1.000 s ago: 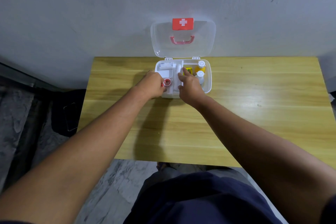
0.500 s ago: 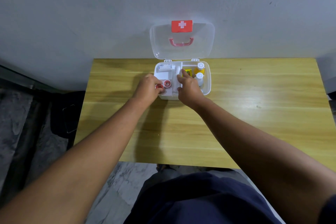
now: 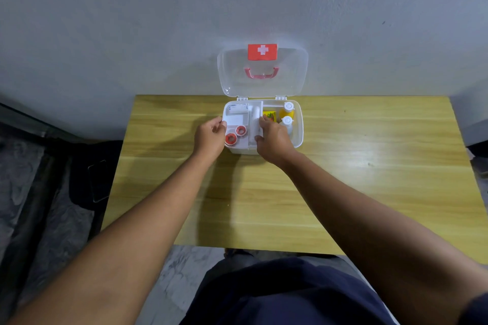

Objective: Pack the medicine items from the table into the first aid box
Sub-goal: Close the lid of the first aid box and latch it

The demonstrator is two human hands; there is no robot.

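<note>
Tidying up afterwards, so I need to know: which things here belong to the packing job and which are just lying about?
Job: first aid box, red tape rolls, yellow packet, white-capped bottles.
Lying about: dark bundle on the floor.

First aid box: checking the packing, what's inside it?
Two red rolls, a white packet, a yellow pack and two white-capped bottles show. The right hand covers part of the middle.

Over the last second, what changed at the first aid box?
The left hand drew back leftward to the left rim of the first aid box, so both red rolls now show in the front-left compartment. The right hand stayed on the middle of the white insert; lid, bottles, yellow packet unchanged.
</note>
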